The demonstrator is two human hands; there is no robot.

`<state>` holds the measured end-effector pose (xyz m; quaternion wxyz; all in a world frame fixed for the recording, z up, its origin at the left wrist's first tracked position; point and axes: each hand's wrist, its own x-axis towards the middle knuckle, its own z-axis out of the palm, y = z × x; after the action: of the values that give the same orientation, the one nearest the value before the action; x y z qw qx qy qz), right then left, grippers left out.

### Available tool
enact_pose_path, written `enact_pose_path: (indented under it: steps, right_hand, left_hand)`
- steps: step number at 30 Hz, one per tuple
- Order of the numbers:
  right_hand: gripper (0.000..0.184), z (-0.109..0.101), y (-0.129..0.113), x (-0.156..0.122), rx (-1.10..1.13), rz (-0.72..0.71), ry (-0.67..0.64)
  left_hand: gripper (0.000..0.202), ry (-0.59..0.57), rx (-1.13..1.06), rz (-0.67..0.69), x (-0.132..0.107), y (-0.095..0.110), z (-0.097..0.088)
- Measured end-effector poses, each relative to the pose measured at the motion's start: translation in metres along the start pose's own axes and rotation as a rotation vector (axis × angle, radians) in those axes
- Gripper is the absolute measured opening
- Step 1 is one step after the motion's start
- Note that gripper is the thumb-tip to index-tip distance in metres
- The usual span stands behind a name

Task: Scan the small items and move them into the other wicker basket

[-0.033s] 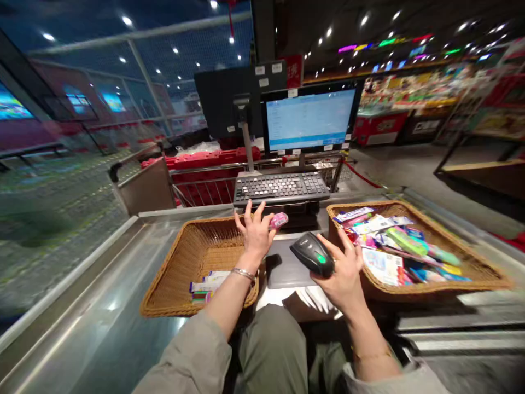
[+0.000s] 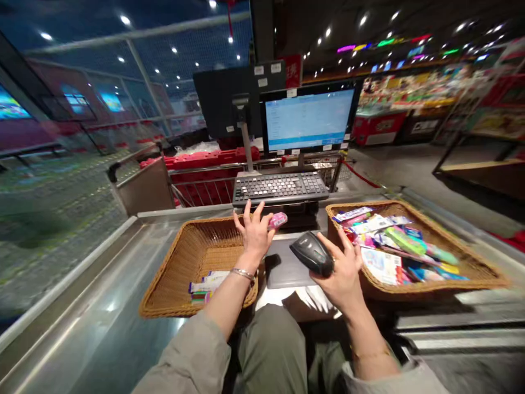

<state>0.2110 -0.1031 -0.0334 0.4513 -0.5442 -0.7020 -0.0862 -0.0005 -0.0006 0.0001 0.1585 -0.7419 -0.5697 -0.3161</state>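
My left hand (image 2: 255, 236) pinches a small pink packaged item (image 2: 278, 220) between thumb and finger, other fingers spread, just below the keyboard. What exactly the item is cannot be made out. In my right hand (image 2: 345, 276) is a black barcode scanner (image 2: 310, 253), its nose turned up and left toward the pink item. Under my left forearm stands a wicker basket (image 2: 161, 273) with several slim packets (image 2: 209, 283) near its front. Beside my right hand, another wicker basket (image 2: 463, 253) holds a heap of colourful packaged goods (image 2: 404, 241).
A black keyboard (image 2: 281, 187) sits at the counter's back, below a lit monitor (image 2: 309, 120). Between the baskets lies a grey plate (image 2: 283, 273). The metal counter (image 2: 102, 312) extends left. A shopping cart (image 2: 205, 191) with red contents stands behind.
The green light on top of the barcode scanner has gone out. Both hands and the pink packaged item stay practically where they were.
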Motion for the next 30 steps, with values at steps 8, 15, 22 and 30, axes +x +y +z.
enact_pose_path:
  steps: [8,15,22,30]
  right_hand:
    - [0.025,-0.005,0.004,-0.001,-0.041,0.093,0.087]
    - [0.037,-0.012,0.014,0.002,-0.045,0.186,0.125]
    - [0.062,-0.024,0.029,0.008,-0.07,0.249,0.181]
    - [0.065,-0.04,0.043,0.025,-0.093,0.381,0.295]
  left_hand:
    - [0.033,0.019,-0.013,0.021,-0.002,0.001,0.001]
    - [0.035,0.012,-0.022,0.052,-0.001,0.005,-0.001]
    - [0.037,0.018,-0.042,0.109,0.006,0.017,-0.006]
    - [0.04,0.035,-0.085,0.15,0.024,0.044,-0.002]
